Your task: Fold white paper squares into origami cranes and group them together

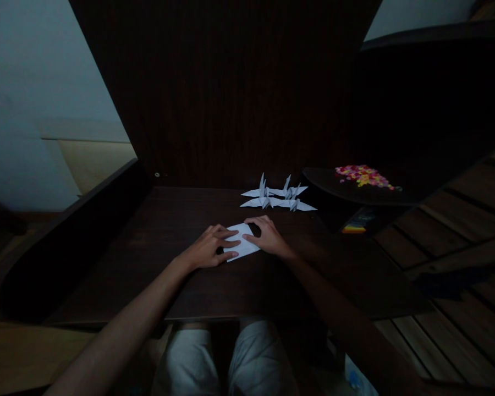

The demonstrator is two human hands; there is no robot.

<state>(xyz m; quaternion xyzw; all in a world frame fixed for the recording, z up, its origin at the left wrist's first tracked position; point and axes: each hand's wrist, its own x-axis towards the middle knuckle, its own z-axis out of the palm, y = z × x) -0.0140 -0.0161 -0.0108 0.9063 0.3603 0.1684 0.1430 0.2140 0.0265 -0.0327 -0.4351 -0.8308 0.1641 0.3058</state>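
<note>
A white piece of folded paper [241, 251] lies on the dark desk in front of me, turned a little askew. My left hand [209, 246] rests over its left side, fingers stretched out and spread flat on the sheet. At the far right corner, my right hand [267, 235] holds the paper, its thumb on top and its curled fingers at the far edge. Just beyond the hands, several white paper cranes [268, 202] stand close together in two rows with their wings spread. Creases under my fingers are partly hidden.
On a raised rounded shelf [317, 177] at the right lies a pile of small pink, red and yellow pieces [365, 176]. Below it sits a yellow-orange item [353, 228]. A dark side panel [66, 225] borders the desk [181, 214] on the left. Slatted wood [457, 236] is at far right.
</note>
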